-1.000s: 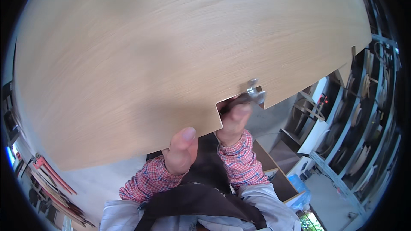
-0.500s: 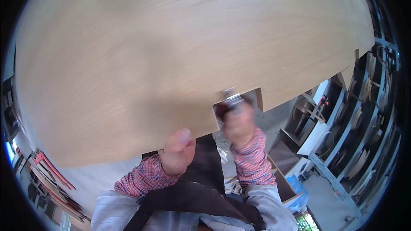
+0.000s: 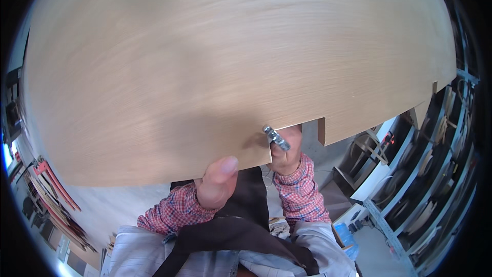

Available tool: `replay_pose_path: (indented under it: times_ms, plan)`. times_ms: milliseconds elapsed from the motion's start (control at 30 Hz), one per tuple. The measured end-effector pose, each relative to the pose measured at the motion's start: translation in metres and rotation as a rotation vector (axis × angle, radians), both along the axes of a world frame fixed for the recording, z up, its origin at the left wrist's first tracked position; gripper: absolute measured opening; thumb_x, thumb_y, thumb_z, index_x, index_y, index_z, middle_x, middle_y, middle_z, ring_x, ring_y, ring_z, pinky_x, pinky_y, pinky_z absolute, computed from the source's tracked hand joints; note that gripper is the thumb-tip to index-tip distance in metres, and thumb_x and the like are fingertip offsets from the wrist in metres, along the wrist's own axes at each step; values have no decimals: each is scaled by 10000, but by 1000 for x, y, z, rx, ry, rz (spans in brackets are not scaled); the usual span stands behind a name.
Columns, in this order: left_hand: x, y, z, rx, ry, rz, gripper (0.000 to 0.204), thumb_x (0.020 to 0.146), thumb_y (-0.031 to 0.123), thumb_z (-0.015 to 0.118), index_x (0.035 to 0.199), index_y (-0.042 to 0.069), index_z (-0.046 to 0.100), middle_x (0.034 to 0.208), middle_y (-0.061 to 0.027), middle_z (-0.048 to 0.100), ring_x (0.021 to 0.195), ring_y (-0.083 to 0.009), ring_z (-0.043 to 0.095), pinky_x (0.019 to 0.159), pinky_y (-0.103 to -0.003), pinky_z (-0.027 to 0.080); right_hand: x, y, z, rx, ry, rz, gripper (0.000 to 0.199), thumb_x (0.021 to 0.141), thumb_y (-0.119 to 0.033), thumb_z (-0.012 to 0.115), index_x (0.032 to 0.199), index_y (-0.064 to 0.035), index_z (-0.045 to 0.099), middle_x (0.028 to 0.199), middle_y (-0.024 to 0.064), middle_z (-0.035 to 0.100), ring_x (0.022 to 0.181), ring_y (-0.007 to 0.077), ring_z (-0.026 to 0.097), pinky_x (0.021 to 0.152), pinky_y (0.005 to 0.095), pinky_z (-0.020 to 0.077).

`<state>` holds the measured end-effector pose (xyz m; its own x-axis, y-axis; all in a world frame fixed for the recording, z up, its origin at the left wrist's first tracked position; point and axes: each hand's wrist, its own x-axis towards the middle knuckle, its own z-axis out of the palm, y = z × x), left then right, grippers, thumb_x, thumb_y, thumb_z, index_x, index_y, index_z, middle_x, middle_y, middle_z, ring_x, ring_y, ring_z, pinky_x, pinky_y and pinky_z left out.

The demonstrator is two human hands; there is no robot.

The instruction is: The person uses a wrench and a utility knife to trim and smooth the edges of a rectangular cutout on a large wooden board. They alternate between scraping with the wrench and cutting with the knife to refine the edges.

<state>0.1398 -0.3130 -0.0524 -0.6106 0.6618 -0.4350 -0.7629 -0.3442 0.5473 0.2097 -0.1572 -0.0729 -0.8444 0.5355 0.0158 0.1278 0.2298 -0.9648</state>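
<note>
A large pale wooden panel [image 3: 220, 72] fills most of the view, with a rectangular notch cut into its near edge. At that edge, left of the notch, my left hand [image 3: 218, 182] grips the panel, thumb on top and fingers hidden beneath. My right hand [image 3: 287, 151] is in the notch, partly under the panel. It is closed on a small shiny metal tool [image 3: 277, 138], whose tip rests at or just over the notch's left corner. The rest of the tool and most of the right fingers are hidden, so its kind cannot be told.
Shelving [image 3: 394, 225] with flat boards and curved pieces lines the right side. A blue plastic bag [image 3: 347, 241] lies low right. Red-handled clamps or bars [image 3: 54, 184] stand at the left. A smaller notch [image 3: 435, 87] marks the panel's far right edge.
My right hand has moved down and under the panel at the notch, bringing the metal tool to its left corner. The panel shifted slightly in view; the left hand keeps its grip.
</note>
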Motion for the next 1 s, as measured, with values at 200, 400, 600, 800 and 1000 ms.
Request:
replay_pose_path:
  times_ms: [200, 400, 600, 800, 1000]
  plan:
    - [6, 13, -12, 110, -38, 24, 559, 877, 170, 597, 1379, -55, 494, 1369, -151, 584, 1295, -285, 558, 1126, -447, 424, 5, -11, -10, -225, -21, -117, 760, 979, -677, 463, 1178, 44, 598, 1082, 114, 682, 975, 196, 666, 811, 372, 543]
    - [4, 27, 5, -6, 28, -6, 348, 965, 212, 533, 1101, -82, 659, 1188, -117, 642, 1098, -183, 564, 987, -333, 420, 10, 5, -4, -228, -80, 22, 743, 993, -657, 438, 1164, 48, 597, 1076, 131, 671, 944, 243, 664, 800, 380, 534]
    - [7, 21, -2, -101, -31, -21, 395, 913, 234, 605, 1189, -35, 519, 1203, -112, 568, 1136, -229, 532, 1008, -393, 403, -5, 20, 9, -200, 31, 147, 630, 1083, -489, 344, 981, 27, 690, 851, 153, 648, 790, 339, 638, 734, 421, 503]
    - [-3, 32, 2, -27, 31, -23, 278, 980, 260, 589, 797, 57, 538, 844, 30, 487, 806, -102, 431, 738, -294, 343, 5, 43, 17, -371, -117, 416, 553, 1081, -407, 362, 767, -3, 571, 682, 95, 515, 626, 262, 516, 592, 376, 414]
    - [-2, 34, 0, 88, -38, 51, 316, 967, 233, 598, 1145, -28, 614, 1162, -79, 627, 1115, -180, 566, 1000, -346, 418, -1, 36, 17, -171, -60, 287, 451, 1065, -300, 429, 761, 6, 563, 683, 138, 519, 594, 315, 501, 579, 421, 411]
